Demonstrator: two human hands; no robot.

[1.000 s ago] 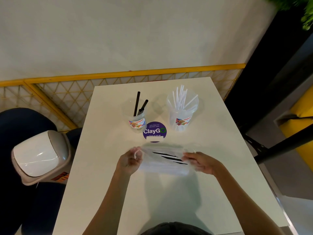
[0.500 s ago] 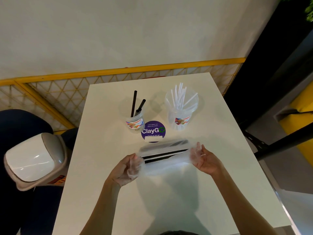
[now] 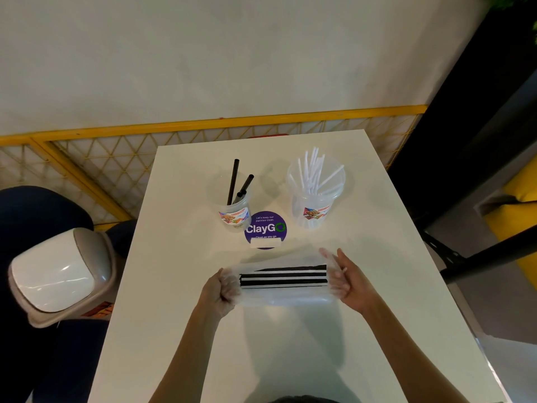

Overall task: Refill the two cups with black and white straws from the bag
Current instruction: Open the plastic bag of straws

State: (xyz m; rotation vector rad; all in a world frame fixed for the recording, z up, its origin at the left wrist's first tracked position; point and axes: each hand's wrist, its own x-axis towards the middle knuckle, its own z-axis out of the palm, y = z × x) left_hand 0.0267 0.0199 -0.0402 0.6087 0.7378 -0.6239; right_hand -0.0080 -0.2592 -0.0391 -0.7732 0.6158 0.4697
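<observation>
Left grip: the left hand (image 3: 222, 289) is clenched around the left end of the clear bag (image 3: 283, 286), fingers curled into the bunched plastic.
Right grip: the right hand (image 3: 347, 279) holds the bag's right end, palm turned in toward the bag and fingers spread against the plastic.
Between the grips: the bag is stretched sideways above the white tabletop (image 3: 261, 359); three black straws (image 3: 283, 276) lie lengthwise inside it, running from one grip to the other.
White straws in the bag: cannot tell through the plastic.
Beyond the left grip: a small clear cup (image 3: 236, 216) stands on the tabletop with a few black straws (image 3: 233, 181) leaning in it.
Beyond the right grip: a taller clear cup (image 3: 315, 196) holds a loose bundle of white straws (image 3: 315, 173).
Between the cups, just past the bag: a round purple ClayGo sticker (image 3: 265, 229) lies flat on the tabletop.
Far left of the left grip: a swing-lid bin (image 3: 58, 276) stands off the tabletop.
</observation>
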